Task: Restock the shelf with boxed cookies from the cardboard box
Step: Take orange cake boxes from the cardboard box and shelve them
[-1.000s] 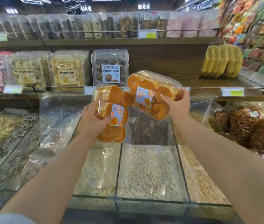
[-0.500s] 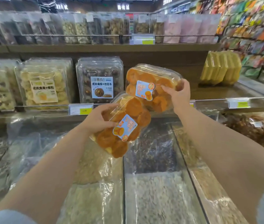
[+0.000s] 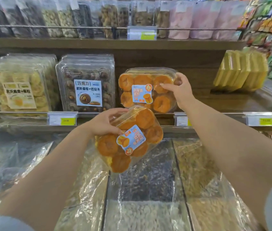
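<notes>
1. Right hand (image 3: 180, 90) grips the upright cookie box (image 3: 142, 90) at its upper right corner. Thumb lies on the front, other fingers are curled round the side edge.
2. This box stands upright on the shelf (image 3: 215, 102), bottom edge down at the front rail (image 3: 215, 113). Its left edge is just beside the chocolate box (image 3: 87, 84), w/ a narrow gap.
3. Right of it the shelf board is bare up to the yellow packs (image 3: 242, 70), well apart.
4. Left hand (image 3: 105, 124) holds the tilted cookie box (image 3: 132, 140) in the air, below & in front of the rail. Thumb is on the front, fingers are curled over the top edge.
5. Under it are film-covered bins (image 3: 148, 172).
</notes>
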